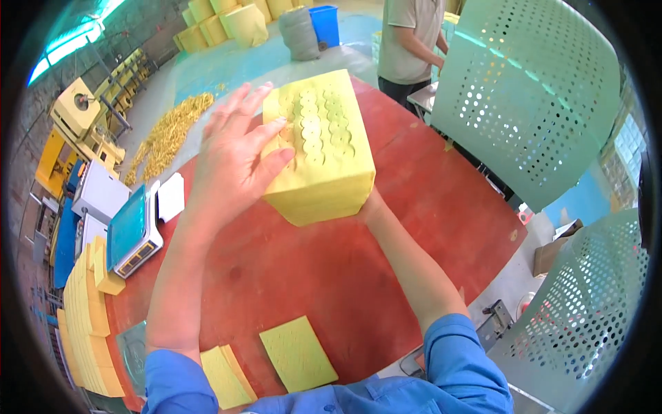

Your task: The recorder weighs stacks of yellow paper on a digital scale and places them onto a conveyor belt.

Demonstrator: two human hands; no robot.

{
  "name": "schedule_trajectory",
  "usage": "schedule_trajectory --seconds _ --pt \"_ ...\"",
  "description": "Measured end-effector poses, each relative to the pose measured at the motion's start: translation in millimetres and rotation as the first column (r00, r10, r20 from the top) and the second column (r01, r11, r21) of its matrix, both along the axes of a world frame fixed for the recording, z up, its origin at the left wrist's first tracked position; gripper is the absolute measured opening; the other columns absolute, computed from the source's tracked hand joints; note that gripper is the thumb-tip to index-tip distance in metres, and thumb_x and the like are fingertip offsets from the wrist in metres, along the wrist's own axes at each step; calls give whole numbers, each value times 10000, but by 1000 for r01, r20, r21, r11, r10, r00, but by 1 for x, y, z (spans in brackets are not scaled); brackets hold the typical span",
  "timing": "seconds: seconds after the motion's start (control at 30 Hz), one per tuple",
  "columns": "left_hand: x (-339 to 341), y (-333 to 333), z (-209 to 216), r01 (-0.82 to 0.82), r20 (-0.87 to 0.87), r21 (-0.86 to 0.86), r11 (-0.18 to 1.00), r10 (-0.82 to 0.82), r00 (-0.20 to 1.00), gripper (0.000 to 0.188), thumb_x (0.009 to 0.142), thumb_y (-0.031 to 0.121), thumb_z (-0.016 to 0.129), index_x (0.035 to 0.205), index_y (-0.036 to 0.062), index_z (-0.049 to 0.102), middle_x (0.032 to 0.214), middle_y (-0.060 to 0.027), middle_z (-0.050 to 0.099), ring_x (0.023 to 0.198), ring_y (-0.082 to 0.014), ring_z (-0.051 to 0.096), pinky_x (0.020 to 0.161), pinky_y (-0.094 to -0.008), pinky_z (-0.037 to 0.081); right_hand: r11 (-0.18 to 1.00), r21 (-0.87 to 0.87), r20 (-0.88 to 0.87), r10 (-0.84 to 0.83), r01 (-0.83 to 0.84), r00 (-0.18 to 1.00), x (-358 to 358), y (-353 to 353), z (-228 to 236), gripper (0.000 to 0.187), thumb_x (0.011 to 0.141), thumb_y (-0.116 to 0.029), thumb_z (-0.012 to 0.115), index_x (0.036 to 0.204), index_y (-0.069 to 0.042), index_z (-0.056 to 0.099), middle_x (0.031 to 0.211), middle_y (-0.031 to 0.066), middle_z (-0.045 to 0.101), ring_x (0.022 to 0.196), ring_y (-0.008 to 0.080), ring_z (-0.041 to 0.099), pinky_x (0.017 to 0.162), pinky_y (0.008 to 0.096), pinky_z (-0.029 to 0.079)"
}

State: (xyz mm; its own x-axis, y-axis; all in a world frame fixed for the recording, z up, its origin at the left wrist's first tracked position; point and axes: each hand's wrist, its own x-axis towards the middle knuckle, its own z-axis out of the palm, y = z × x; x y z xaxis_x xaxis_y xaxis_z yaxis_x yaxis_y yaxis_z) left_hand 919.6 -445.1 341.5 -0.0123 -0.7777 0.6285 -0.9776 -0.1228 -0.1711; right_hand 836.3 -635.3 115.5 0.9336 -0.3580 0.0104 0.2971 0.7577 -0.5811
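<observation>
A thick block-shaped stack of yellow paper point(321, 200) is tilted up over the red table, its top face punched with rows of scalloped cuts. My left hand point(234, 155) lies along the stack's left side with fingers spread, the thumb and a fingertip touching its top face. From the right, my right hand point(373, 205) reaches behind and under the stack and supports it; its fingers are hidden. Close to my body, a flat yellow punched sheet or thin pad point(299, 353) lies on the table beside a small yellow paper stack point(226, 378).
The red table point(289, 276) holds a weighing scale point(134, 231) and yellow paper stacks point(86, 331) at left. Perforated green panels point(527, 90) stand at right. Another person point(412, 48) works beyond the table. Yellow strips point(172, 134) are heaped on the floor.
</observation>
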Motion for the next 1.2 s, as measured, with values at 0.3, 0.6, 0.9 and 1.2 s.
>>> schedule_trajectory --seconds 0.3,0.6,0.9,1.2 --pt "96 -83 -81 106 -624 111 988 -14 781 373 934 326 554 1061 -19 619 1049 -195 656 972 -345 633 849 -382 487 971 -138 -427 121 -197 896 23 -67 -23 528 1011 -480 412 1354 -93 518 1248 96 631 1085 181 618 908 346 493" --pt "51 -95 -60 87 -463 241 967 36 886 528 879 357 633 1293 43 541 1260 -182 593 1210 -358 541 1024 -430 426 97 -993 -41 -841 74 540 -71 -75 -6 352 956 -313 545 1168 -40 607 920 134 697 821 186 672 706 340 522" --pt "39 -74 -73 310 -116 417 854 -288 950 981 627 317 850 1438 36 375 1487 -209 363 1355 -377 390 1122 -459 346 -302 -949 176 -264 92 948 -57 10 -17 177 811 -103 660 986 -73 652 881 116 677 813 332 651 704 416 530" --pt "143 -268 -122 221 64 200 955 -238 969 1084 593 329 878 1472 53 307 1507 -207 340 1373 -377 365 1131 -445 330 -550 -835 391 -614 -15 686 22 -107 -52 339 864 -245 628 1160 -82 602 1247 139 585 1182 335 532 982 474 419"
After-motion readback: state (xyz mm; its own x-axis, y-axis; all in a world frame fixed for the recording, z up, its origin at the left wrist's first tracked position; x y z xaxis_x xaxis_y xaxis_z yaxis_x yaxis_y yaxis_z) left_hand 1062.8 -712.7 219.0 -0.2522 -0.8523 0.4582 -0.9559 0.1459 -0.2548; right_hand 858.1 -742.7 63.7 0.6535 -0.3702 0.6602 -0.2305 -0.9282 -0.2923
